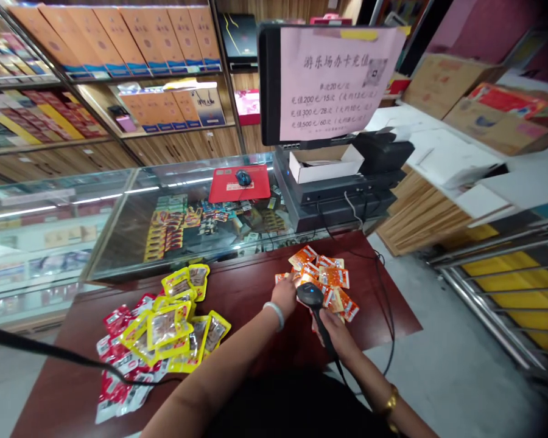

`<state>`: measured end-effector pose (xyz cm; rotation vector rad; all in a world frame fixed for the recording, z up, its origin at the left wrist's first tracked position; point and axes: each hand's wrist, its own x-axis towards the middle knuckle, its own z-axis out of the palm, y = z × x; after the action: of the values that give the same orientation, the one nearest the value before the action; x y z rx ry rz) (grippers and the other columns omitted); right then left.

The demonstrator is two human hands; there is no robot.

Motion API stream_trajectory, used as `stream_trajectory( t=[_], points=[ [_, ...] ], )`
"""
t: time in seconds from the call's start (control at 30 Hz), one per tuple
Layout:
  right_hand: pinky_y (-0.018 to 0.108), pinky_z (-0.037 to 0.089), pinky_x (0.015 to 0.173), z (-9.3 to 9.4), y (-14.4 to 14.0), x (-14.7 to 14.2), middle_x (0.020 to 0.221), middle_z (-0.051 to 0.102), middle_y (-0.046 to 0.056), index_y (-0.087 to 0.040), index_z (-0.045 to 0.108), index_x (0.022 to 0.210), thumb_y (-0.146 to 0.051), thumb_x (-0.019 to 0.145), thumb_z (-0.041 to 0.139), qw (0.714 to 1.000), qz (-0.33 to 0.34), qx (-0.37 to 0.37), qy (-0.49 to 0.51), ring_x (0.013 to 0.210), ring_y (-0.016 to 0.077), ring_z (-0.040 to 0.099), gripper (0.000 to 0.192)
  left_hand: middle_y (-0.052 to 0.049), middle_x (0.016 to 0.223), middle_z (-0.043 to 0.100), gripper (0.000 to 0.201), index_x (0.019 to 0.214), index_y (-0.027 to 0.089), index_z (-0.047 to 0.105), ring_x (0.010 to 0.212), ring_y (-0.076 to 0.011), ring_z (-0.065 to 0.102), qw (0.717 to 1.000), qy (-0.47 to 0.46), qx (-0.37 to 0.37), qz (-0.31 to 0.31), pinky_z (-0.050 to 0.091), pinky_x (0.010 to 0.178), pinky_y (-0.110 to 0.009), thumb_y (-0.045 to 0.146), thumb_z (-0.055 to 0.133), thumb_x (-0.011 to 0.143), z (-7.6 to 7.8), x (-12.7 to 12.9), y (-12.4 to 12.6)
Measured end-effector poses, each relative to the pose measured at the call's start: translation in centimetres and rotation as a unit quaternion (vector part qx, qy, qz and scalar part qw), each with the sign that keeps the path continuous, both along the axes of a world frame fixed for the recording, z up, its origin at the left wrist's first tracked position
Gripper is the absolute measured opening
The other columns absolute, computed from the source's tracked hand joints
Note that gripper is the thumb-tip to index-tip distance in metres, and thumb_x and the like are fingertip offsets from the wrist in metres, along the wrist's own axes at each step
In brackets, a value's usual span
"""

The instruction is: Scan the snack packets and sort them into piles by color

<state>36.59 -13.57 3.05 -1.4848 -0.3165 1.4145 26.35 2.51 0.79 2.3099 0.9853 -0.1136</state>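
On the dark red tabletop, the right hand is wrapped around the handle of a black barcode scanner, fingers closed on the grip, with the scanner's head pointing at a heap of orange snack packets that lies toward the far right of the tabletop. The scanner's cable loops off the right edge and back toward the far side. The left hand, with a pale bangle on its wrist, reaches in from the near side and rests its fingers on the left edge of the orange heap; whether it pinches a packet or only presses on one cannot be told, since the fingertips are hidden behind the hand. A gold bracelet sits on the right wrist. Well apart to the left, near the near edge, lies a pile of yellow snack packets overlapping a spread of red snack packets, and a black cord crosses over them from the left. Beyond the tabletop stands a glass display case with a red mouse pad and a mouse on top. To its right is a monitor with a pink paper notice taped over its back, and below it an open white box.
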Motion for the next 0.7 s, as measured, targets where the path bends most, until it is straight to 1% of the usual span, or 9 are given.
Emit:
stream_trajectory(
  t=[0.07,0.13,0.23,0.33,0.4,0.47,0.53,0.6,0.7],
  points=[
    [0.018,0.028,0.034,-0.4,-0.2,1.3,0.048,0.051,-0.008,-0.021,0.049,0.074,-0.075,0.066,0.063,1.0,-0.019,-0.012,0.006,0.034,0.0058,0.038,0.056,-0.016,0.133,0.051,0.059,0.135,0.018,0.049,0.111,-0.0258,0.056,0.998,0.044,0.019,-0.029,0.045,0.096,-0.036,0.007,0.053,0.077,-0.2,1.5,0.5],
    [0.018,0.029,0.035,-0.6,-0.2,2.1,0.049,0.051,-0.008,-0.021,0.051,0.076,-0.075,0.064,0.065,0.999,-0.034,-0.027,0.009,0.034,0.0063,0.04,0.057,-0.019,0.125,0.055,0.055,0.133,0.013,0.05,0.108,-0.0278,0.058,0.995,0.081,0.041,-0.03,0.047,0.092,-0.039,0.006,0.05,0.078,-0.5,2.0,0.8],
    [0.019,0.029,0.035,-0.5,0.2,2.5,0.05,0.052,-0.007,-0.021,0.052,0.078,-0.074,0.064,0.066,0.999,-0.027,-0.035,0.01,0.035,0.0067,0.041,0.057,-0.019,0.115,0.06,0.043,0.124,0.011,0.056,0.102,-0.0276,0.061,0.994,0.095,0.054,0.004,0.048,0.086,-0.039,0.011,0.051,0.08,-1.2,1.0,1.0],
    [0.019,0.029,0.036,-0.3,1.0,2.3,0.051,0.052,-0.007,-0.021,0.052,0.077,-0.075,0.065,0.064,0.999,0.012,-0.034,0.002,0.037,0.0074,0.042,0.056,-0.014,0.1,0.067,0.024,0.102,0.015,0.066,0.091,-0.0237,0.064,0.994,0.056,0.003,0.088,0.047,0.081,-0.033,0.02,0.057,0.081,-2.1,-1.9,1.0],
    [0.019,0.03,0.036,-0.4,1.6,1.8,0.053,0.053,-0.006,-0.021,0.05,0.075,-0.075,0.066,0.063,0.999,0.041,-0.034,0.0,0.038,0.0077,0.043,0.056,-0.01,0.087,0.07,0.016,0.087,0.017,0.069,0.08,-0.0202,0.064,0.98,0.005,-0.07,0.189,0.047,0.075,-0.029,0.026,0.058,0.081,-2.8,-4.3,1.2],
    [0.019,0.03,0.037,-0.7,2.1,1.1,0.054,0.052,-0.006,-0.022,0.049,0.075,-0.074,0.069,0.061,0.997,0.08,-0.023,0.007,0.039,0.0076,0.042,0.055,-0.008,0.078,0.07,0.02,0.081,0.016,0.07,0.07,-0.0174,0.063,0.934,-0.071,-0.159,0.312,0.046,0.067,-0.026,0.031,0.057,0.081,-3.6,-6.7,1.7],
    [0.019,0.03,0.037,-1.2,2.6,0.2,0.053,0.051,-0.007,-0.022,0.049,0.076,-0.073,0.072,0.06,0.992,0.127,-0.007,0.015,0.039,0.0075,0.041,0.052,-0.007,0.071,0.07,0.026,0.079,0.014,0.069,0.062,-0.0157,0.061,0.866,-0.155,-0.228,0.417,0.045,0.061,-0.025,0.038,0.058,0.079,-4.4,-9.0,2.2],
    [0.019,0.029,0.036,-1.6,3.2,-0.9,0.053,0.051,-0.006,-0.022,0.05,0.078,-0.074,0.071,0.059,0.986,0.167,0.0,0.017,0.038,0.0079,0.041,0.053,-0.006,0.066,0.068,0.034,0.078,0.012,0.069,0.057,-0.0148,0.06,0.811,-0.226,-0.256,0.475,0.045,0.058,-0.024,0.045,0.062,0.074,-4.8,-10.8,2.7],
    [0.02,0.028,0.035,-1.7,4.1,-2.5,0.052,0.049,-0.007,-0.022,0.052,0.083,-0.076,0.07,0.059,0.975,0.22,0.008,0.021,0.038,0.008,0.039,0.055,-0.004,0.063,0.067,0.04,0.078,0.012,0.07,0.056,-0.0138,0.059,0.774,-0.288,-0.244,0.508,0.044,0.055,-0.023,0.05,0.066,0.067,-4.9,-12.6,3.1]
  ],
)
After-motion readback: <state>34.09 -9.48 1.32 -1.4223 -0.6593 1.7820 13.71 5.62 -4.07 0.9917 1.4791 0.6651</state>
